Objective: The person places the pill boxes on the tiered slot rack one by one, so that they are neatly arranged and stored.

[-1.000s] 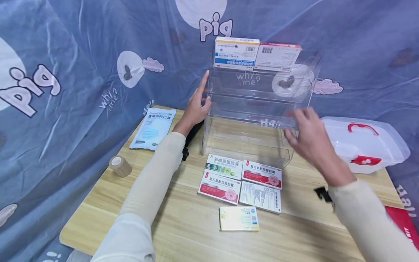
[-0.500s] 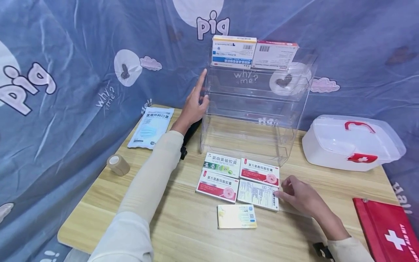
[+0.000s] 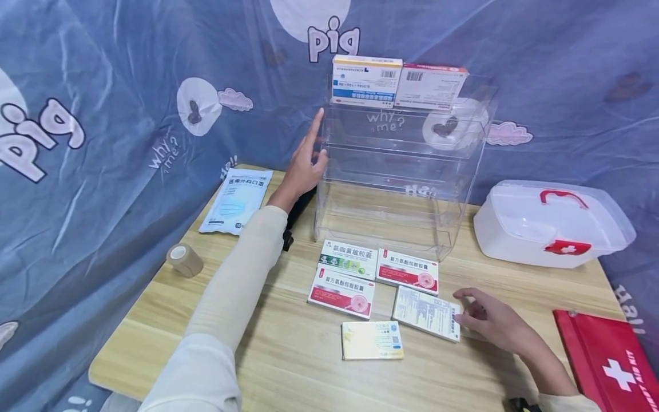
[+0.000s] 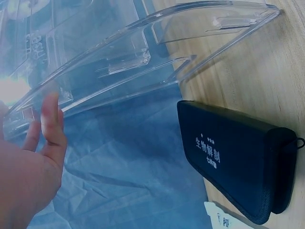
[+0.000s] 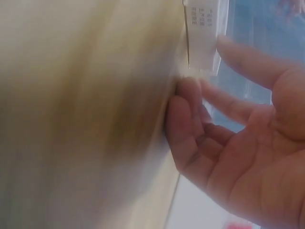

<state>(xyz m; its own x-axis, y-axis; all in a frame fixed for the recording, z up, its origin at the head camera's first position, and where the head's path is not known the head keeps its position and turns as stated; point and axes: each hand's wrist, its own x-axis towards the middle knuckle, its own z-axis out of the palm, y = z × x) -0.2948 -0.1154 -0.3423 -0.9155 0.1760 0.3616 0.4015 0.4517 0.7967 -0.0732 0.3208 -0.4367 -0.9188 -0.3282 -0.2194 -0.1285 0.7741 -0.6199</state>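
Observation:
My left hand (image 3: 302,170), index finger extended upward, rests against the left side of the clear tiered rack (image 3: 399,163); the left wrist view shows its fingertips at the rack's clear side edge. My right hand (image 3: 496,321) is at the right end of a white medicine box (image 3: 426,313) printed with small text, lying on the table. In the right wrist view my thumb touches that box's edge, while the other fingers curl beside its end. Left of it lie a red-and-white medicine box (image 3: 341,293), a green-and-white one (image 3: 350,258) and another red-and-white one (image 3: 408,270).
Two medicine boxes (image 3: 366,81) stand on the rack's top tier. A yellow box (image 3: 372,340) lies in front. Around are a mask packet (image 3: 238,200), a tan bandage roll (image 3: 185,260), a black zip case (image 4: 228,152), a white first-aid box (image 3: 551,223) and a red pouch (image 3: 602,355).
My right hand has come down from the rack's right side to the text-printed white box, which has slid right, away from its neighbours. My left hand stays at the rack.

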